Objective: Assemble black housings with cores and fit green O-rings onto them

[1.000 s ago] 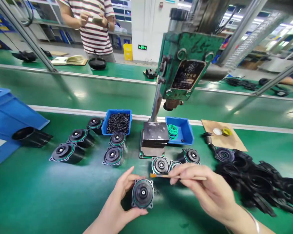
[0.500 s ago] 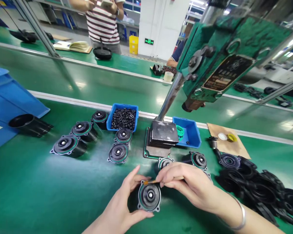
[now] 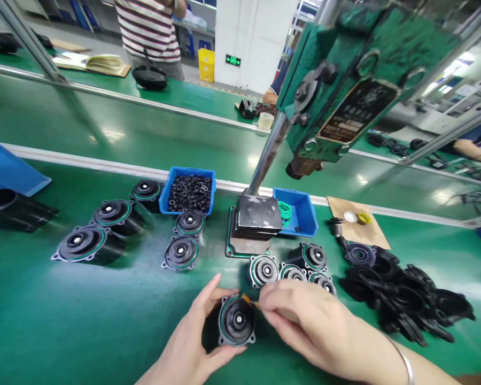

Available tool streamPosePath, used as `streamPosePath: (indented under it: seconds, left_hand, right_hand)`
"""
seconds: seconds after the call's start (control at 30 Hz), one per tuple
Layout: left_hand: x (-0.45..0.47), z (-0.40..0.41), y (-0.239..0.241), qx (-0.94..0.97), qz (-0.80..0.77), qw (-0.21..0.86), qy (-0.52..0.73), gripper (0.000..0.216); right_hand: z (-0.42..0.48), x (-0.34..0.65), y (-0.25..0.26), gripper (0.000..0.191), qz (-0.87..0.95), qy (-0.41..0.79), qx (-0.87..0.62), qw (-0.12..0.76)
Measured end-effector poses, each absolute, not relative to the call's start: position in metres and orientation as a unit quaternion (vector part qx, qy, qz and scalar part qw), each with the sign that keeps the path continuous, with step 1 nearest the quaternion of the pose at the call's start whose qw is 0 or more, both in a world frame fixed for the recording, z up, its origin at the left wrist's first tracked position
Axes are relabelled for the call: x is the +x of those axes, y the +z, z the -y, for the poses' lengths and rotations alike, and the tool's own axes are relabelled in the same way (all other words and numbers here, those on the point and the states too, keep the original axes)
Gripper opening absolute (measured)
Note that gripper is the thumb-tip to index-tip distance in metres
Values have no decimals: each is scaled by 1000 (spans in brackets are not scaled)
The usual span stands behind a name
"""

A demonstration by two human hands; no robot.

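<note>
My left hand [image 3: 192, 334] is wrapped round a round black part with a green ring [image 3: 236, 320], held face up just above the green table near its front edge. My right hand [image 3: 304, 321] pinches a small brush with an orange tip [image 3: 246, 299], and the tip touches the part's upper right rim. Most of the brush handle is hidden under my fingers. Three similar ringed parts [image 3: 264, 270] lie just beyond my hands.
A green press [image 3: 344, 91] on a dark base [image 3: 256, 216] stands behind. Blue trays hold black washers [image 3: 189, 192] and green rings [image 3: 284, 211]. More ringed parts [image 3: 104, 214] lie left, a black housing pile [image 3: 401, 299] right. A person in stripes [image 3: 150, 27] stands across.
The brush came down from above the part to its rim. My view shifted left and tilted, and my right hand closed in over the part.
</note>
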State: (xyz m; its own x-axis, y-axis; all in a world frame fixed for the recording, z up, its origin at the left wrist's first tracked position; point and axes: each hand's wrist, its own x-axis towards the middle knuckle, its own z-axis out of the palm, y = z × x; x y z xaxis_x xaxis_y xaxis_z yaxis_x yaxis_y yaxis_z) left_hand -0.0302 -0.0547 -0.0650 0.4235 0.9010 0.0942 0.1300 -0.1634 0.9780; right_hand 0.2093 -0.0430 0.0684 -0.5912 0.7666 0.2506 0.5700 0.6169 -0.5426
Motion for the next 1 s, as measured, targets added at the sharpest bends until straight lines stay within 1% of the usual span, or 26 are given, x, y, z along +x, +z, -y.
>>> streamPosePath:
  seconds: [0.1,0.17,0.27,0.4,0.5,0.57,0.63,0.7,0.77,0.83,0.9,1.0]
  left_hand:
    - [-24,62,-64,649,-417,500,392,84]
    - [-20,67,-65,636,-442,491,400,82]
    - [-16,73,-68,627,-463,483,399,86]
    - [-15,78,-74,656,-453,456,396,89]
    - [-14,80,-77,672,-451,428,402,88]
    - [-13,82,-76,676,-452,419,405,92]
    - [-12,83,-74,678,-453,415,404,97]
    - [-11,83,-72,683,-449,410,404,97]
    - [-11,83,-72,689,-442,405,408,92]
    - [-12,83,-76,693,-430,402,415,90]
    - [-13,83,-80,695,-419,405,422,91]
    - [-12,84,-86,681,-425,417,426,83]
  right_hand:
    - [61,205,68,11,882,157,-374,240]
    - [71,202,67,9,882,132,-377,248]
    - [84,200,63,12,863,130,-405,274]
    - [100,194,53,13,822,161,-437,329]
    - [109,190,44,18,813,165,-428,360]
    - [111,188,41,22,818,154,-418,365]
    - [108,186,43,21,827,140,-399,369]
    - [100,184,50,16,843,114,-369,375]
    - [91,180,56,14,863,77,-347,359]
    - [84,174,58,18,890,39,-327,316]
    - [80,168,55,19,913,3,-306,270]
    - [79,159,46,21,930,-72,-267,242]
